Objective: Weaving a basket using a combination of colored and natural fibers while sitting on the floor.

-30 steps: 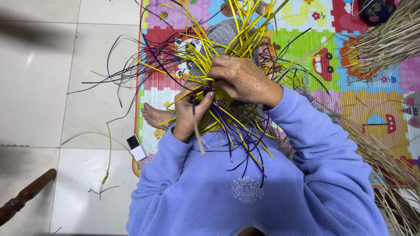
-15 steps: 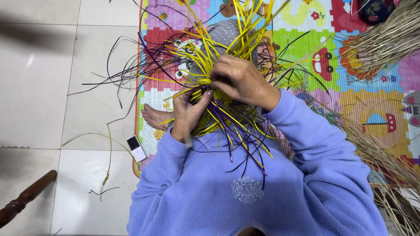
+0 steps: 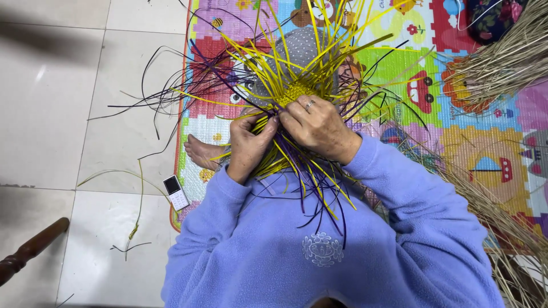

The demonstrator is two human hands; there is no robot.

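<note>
Pinching yellow strips (image 3: 319, 63), both hands' fingers (image 3: 273, 122) meet over the woven piece (image 3: 294, 91).

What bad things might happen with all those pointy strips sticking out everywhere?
The loose yellow strips and purple strips cross each other thickly around the woven patch, so the left hand or right hand might pull the wrong one and tangle it. Stiff ends point up towards the person and might poke. The phone lies at the mat's edge beside the foot and might get kicked.
</note>
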